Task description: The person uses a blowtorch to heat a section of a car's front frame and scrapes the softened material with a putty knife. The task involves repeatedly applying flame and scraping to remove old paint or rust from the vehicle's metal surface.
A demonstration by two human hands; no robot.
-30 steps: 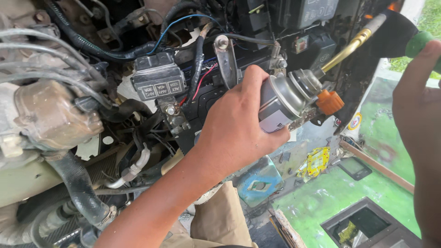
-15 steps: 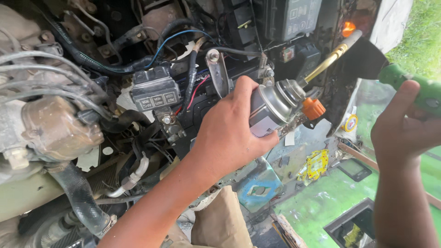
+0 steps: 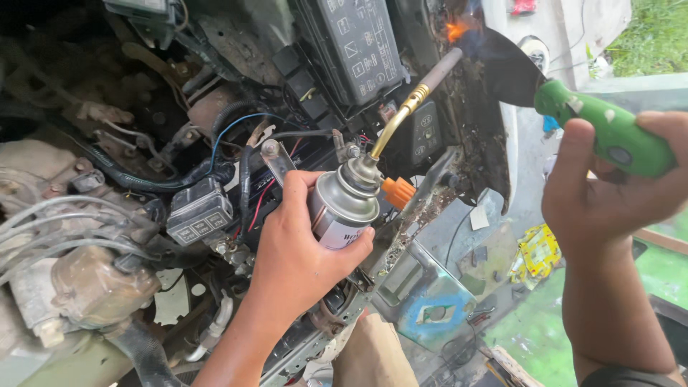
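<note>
My left hand grips a silver gas canister with an orange knob and a brass torch nozzle pointing up and to the right. A small orange flame burns at the nozzle tip. My right hand holds the green handle of a scraper. Its dark blade rests against the blackened body panel edge, right beside the flame.
This is an open vehicle engine bay. A black fuse box sits above the torch, a relay box to the left, with hoses and wires around. A bent metal bracket lies below. Green-painted surface at lower right.
The view has closed in and shifted. The flame now shows at the nozzle tip, and my right hand has brought the scraper blade up next to it.
</note>
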